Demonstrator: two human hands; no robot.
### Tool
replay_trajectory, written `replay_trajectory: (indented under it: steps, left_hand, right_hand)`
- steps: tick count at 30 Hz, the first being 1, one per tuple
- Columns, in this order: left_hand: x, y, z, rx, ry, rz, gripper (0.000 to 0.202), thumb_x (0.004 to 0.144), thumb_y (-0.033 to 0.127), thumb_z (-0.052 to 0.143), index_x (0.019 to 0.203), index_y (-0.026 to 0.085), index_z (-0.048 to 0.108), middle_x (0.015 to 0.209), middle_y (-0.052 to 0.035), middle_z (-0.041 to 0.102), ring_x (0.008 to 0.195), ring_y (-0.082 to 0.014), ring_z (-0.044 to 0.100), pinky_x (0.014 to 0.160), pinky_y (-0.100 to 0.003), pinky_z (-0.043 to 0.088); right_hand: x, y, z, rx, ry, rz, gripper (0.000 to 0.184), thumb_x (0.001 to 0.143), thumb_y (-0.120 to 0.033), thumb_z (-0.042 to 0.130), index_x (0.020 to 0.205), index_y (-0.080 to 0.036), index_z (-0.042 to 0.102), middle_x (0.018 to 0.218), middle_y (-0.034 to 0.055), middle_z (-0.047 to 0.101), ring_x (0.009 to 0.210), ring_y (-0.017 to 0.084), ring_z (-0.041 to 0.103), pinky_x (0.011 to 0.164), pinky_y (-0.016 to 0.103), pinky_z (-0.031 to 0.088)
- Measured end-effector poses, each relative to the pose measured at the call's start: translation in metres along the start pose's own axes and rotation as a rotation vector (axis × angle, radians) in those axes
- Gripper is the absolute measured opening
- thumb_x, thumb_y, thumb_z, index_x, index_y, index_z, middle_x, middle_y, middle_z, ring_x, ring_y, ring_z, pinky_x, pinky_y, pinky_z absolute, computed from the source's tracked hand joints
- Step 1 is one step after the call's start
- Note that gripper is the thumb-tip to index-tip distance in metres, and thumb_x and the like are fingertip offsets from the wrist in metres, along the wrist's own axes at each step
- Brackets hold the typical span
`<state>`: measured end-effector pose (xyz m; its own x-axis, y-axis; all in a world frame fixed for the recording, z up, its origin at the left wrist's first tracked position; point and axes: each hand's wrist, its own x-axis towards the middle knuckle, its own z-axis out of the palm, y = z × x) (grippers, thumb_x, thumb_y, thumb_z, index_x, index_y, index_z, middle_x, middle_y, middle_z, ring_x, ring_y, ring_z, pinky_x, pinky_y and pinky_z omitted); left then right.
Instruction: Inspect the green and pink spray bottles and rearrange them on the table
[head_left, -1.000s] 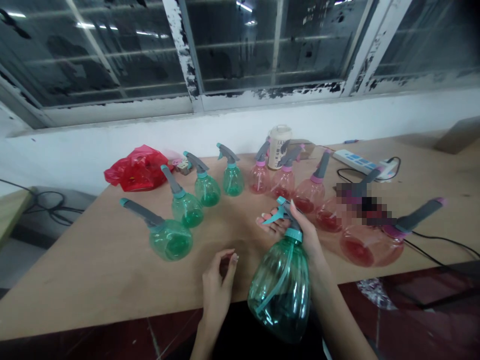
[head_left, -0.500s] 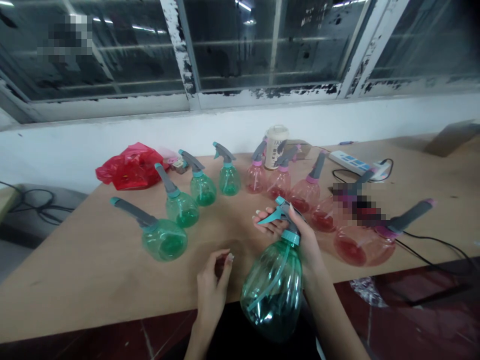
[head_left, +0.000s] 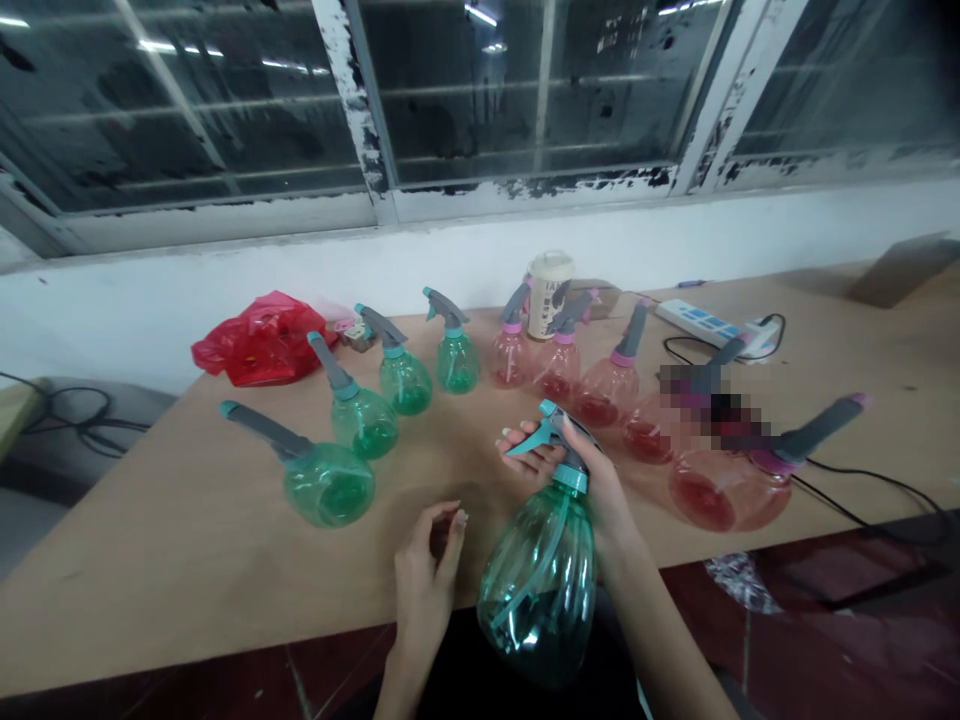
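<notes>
My right hand (head_left: 589,470) grips a clear green plastic spray bottle (head_left: 537,590) at its neck, below the teal and grey trigger head, with the body hanging down over the table's front edge. My left hand (head_left: 425,585) rests near that edge, fingers loosely curled around nothing. Beyond my hands, several green spray bottles (head_left: 328,485) lie or stand in an arc on the wooden table (head_left: 172,540). Several pink spray bottles (head_left: 726,495) continue the arc to the right. A pixelated patch hides part of the pink bottles.
A red plastic bag (head_left: 259,340) and a cream cup (head_left: 550,295) sit at the back of the table. A white power strip (head_left: 701,325) with black cables lies at the right. A white wall and grimy windows stand behind the table.
The whole scene has drifted slightly left in view. My hands keep about the same pose, with the bottle still in my right hand.
</notes>
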<state>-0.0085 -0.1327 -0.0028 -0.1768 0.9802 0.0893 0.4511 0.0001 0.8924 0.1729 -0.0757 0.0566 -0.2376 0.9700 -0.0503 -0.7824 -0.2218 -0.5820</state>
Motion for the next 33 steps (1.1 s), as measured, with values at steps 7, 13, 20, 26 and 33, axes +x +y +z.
replay_trajectory:
  steps: [7, 13, 20, 26, 33]
  left_hand:
    - [-0.001, 0.002, 0.0, 0.002, 0.008, 0.001, 0.031, 0.085, 0.045, 0.052, 0.1, 0.02, 0.061, 0.094, -0.0062, 0.069, 0.088, -0.0223, 0.066, 0.081, -0.035, 0.049]
    - [-0.001, 0.0, 0.001, 0.013, 0.019, 0.001, 0.033, 0.085, 0.046, 0.052, 0.101, 0.019, 0.062, 0.094, -0.0071, 0.07, 0.089, -0.0229, 0.066, 0.082, -0.037, 0.05]
    - [0.0, 0.001, 0.001, 0.014, 0.021, 0.004, 0.033, 0.084, 0.047, 0.052, 0.1, 0.019, 0.061, 0.092, -0.0075, 0.07, 0.087, -0.0233, 0.067, 0.079, -0.037, 0.051]
    - [0.0, 0.003, 0.001, 0.03, 0.032, 0.024, 0.031, 0.085, 0.046, 0.052, 0.097, 0.02, 0.063, 0.093, -0.0062, 0.07, 0.088, -0.0221, 0.066, 0.08, -0.034, 0.05]
    - [0.0, 0.003, 0.001, 0.033, 0.041, 0.015, 0.031, 0.085, 0.046, 0.052, 0.097, 0.02, 0.063, 0.093, -0.0055, 0.07, 0.088, -0.022, 0.066, 0.078, -0.033, 0.05]
  right_hand:
    - [0.001, -0.009, 0.003, -0.053, 0.075, -0.066, 0.025, 0.081, -0.036, 0.059, 0.062, -0.019, 0.06, 0.054, -0.002, 0.058, 0.05, 0.014, 0.059, 0.085, 0.042, 0.05]
    - [0.009, -0.007, -0.008, 0.034, 0.156, -0.112, 0.017, 0.079, -0.037, 0.062, 0.08, -0.021, 0.066, 0.082, 0.0026, 0.071, 0.09, 0.022, 0.067, 0.094, 0.041, 0.047]
    - [0.02, -0.013, -0.012, 0.006, 0.098, -0.083, 0.023, 0.076, -0.039, 0.065, 0.088, -0.021, 0.068, 0.095, 0.0046, 0.072, 0.102, 0.025, 0.064, 0.099, 0.044, 0.044]
    - [0.017, -0.009, -0.004, -0.029, 0.036, -0.107, 0.024, 0.078, -0.038, 0.061, 0.09, -0.018, 0.068, 0.097, 0.0072, 0.071, 0.103, 0.024, 0.063, 0.1, 0.043, 0.042]
    - [0.016, -0.005, -0.002, -0.004, 0.025, -0.106, 0.023, 0.078, -0.034, 0.062, 0.092, -0.018, 0.068, 0.096, 0.0068, 0.072, 0.103, 0.024, 0.063, 0.1, 0.045, 0.041]
